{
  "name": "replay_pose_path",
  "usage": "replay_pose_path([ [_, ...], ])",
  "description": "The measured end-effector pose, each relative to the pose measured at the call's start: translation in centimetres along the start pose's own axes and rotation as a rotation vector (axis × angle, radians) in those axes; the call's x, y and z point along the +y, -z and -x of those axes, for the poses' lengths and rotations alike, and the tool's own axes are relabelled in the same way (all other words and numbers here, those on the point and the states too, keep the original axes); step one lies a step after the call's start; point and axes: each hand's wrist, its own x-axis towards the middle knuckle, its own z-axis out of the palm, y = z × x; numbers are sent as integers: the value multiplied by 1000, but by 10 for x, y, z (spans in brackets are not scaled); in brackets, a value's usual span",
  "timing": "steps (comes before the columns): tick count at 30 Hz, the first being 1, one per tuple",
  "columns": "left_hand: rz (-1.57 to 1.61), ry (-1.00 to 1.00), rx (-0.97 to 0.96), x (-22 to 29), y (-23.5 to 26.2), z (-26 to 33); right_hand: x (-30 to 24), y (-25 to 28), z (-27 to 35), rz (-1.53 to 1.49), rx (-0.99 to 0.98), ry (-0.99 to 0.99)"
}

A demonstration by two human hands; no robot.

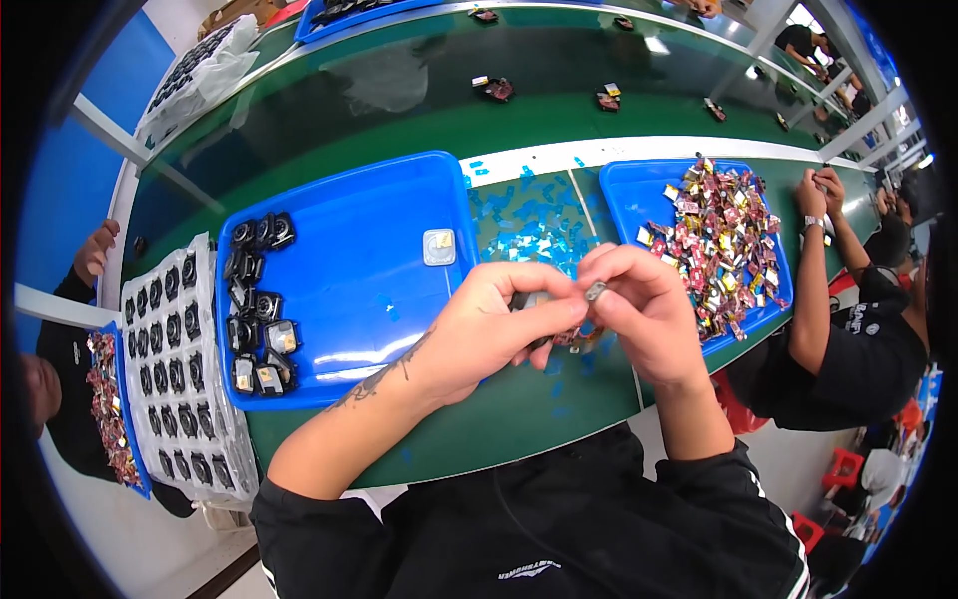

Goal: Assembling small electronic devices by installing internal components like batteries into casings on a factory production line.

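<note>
My left hand (509,309) is closed around a small black watch-like case (523,301), mostly hidden by the fingers. Close against it, my right hand (644,309) pinches a small grey piece (596,291) between thumb and fingertips; its exact kind cannot be made out. Both hands meet above the green bench, between two blue trays. Several black watch-like cases (267,306) line the left side of the large blue tray (349,200). A clear square piece (439,247) lies near that tray's right side.
Right of my hands, a blue tray (619,185) holds a heap of small circuit-board parts (720,240). Blue film scraps (529,225) litter the bench. A white blister tray (170,369) of black cases stands at left. Beyond runs a green conveyor (419,90) carrying scattered parts. A co-worker (848,339) sits at right.
</note>
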Motion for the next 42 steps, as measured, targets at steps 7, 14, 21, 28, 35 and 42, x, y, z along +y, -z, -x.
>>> replay_pose_path([
  [7,178,-273,270,-8,-5,-7,-11,-10,5,456,377,197],
  [14,19,-425,161,-13,-13,-5,-13,-29,-11,751,307,243],
  [21,-17,-477,85,-14,-12,-5,-27,-39,-11,922,303,229],
  [28,57,-464,28,-16,-13,-3,-25,-45,-11,874,372,188],
  [35,5,-471,12,-17,-14,-4,-29,-38,-10,868,323,181],
  [42,44,-483,38,-21,-18,-4,-29,-37,-9,691,338,108],
])
